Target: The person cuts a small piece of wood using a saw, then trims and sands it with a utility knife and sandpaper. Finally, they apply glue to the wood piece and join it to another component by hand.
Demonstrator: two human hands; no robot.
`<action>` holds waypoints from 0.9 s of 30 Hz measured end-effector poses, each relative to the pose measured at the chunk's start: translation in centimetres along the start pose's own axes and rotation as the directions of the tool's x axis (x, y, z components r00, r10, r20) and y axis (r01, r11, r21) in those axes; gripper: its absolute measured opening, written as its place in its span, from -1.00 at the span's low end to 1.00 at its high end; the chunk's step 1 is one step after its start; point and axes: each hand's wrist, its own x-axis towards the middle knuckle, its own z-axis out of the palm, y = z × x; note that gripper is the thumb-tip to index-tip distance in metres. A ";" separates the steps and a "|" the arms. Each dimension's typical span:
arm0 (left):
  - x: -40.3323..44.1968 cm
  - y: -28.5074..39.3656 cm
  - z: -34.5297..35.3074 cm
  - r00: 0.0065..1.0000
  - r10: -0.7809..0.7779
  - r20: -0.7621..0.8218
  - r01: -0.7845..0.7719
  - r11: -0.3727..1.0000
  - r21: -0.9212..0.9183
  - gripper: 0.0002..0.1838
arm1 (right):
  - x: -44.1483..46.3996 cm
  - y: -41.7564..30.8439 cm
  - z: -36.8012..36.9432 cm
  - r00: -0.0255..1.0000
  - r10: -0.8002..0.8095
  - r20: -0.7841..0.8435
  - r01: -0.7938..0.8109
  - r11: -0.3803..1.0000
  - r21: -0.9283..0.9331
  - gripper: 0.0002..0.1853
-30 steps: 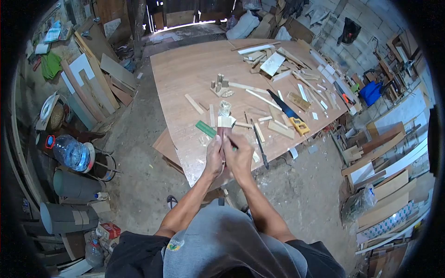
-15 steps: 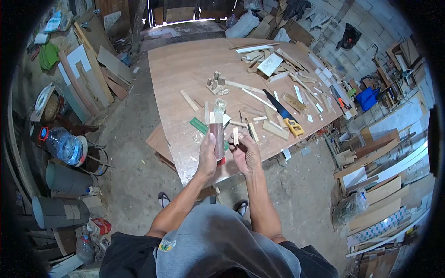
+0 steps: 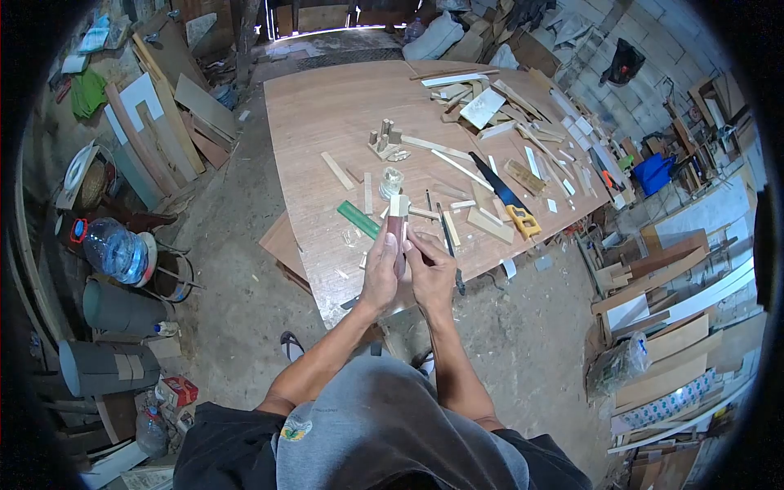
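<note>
Above the near edge of the bench point(image 3: 306, 122): one reddish-brown block with a pale end point(image 3: 396, 224), raised between two hands, pale end pointing away from the body.
Left hand point(image 3: 380, 276): wrapped round the block's left side, thumb along the top; that's the steadying grip, by the look of it.
Right hand point(image 3: 434, 276): folded in, thumb and fingertips pinching at the block's right side; whether a thin piece sits under them, too small to tell.
Forearms: both reaching forward, elbows out, wrists drawing in a wedge, so the block rides dead centre, probably for close sight and even control.
Just beyond the block: a clear jar point(image 3: 392, 182), upright, and a green strip point(image 3: 357, 220) lying to its left.
Right of the hands: a long dark tool point(image 3: 447, 233) on the bench, then a handsaw point(image 3: 502, 192) lying flat, yellow handle toward the near edge, perhaps for easy reach.
Far right corner: heaped wood offcuts point(image 3: 483, 108), seemingly pushed aside for working room.
</note>
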 end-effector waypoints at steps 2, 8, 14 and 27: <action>0.1 -0.1 -0.5 0.997 -0.073 0.004 0.073 0.995 -0.072 -0.45 | -0.4 0.2 0.2 0.997 -0.077 0.015 0.078 0.980 -0.182 -0.69; 0.2 -1.2 -0.4 0.997 -0.082 -0.016 0.080 0.991 -0.108 -0.48 | 1.5 0.4 0.8 0.997 0.035 -0.062 -0.039 0.997 -0.068 -0.68; -0.2 -1.2 -0.7 0.994 -0.101 0.030 0.103 0.991 -0.080 -0.38 | 0.7 0.6 0.6 0.998 0.043 -0.046 -0.051 0.982 -0.183 -0.66; 0.2 -0.1 -1.8 0.983 -0.180 0.024 0.171 0.872 -0.459 -0.49 | -0.9 -0.2 1.3 0.990 -0.141 -0.020 0.125 0.927 -0.355 -0.70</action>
